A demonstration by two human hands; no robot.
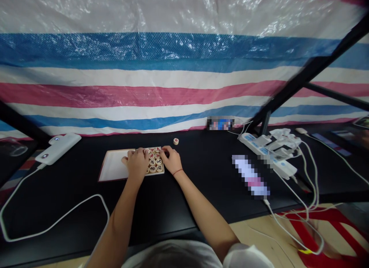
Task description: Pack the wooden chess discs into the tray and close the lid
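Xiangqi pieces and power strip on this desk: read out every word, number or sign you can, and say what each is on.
Loose xiangqi piece: one red character, too small to read.
Grouped xiangqi pieces: red and dark characters, too small to read.
White power strip: blue labels, too small to read.
Pixelated long object: blurred out, unreadable.
Pixelated small object: blurred out, unreadable.

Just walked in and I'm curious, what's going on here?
A person is working with both hands at round wooden Chinese chess pieces grouped in rows at one end of a shallow white tray on a black table. Their left hand lies across the tray beside the pieces, and their right hand touches the pieces' far corner. A single piece sits apart on the table, beyond the tray.
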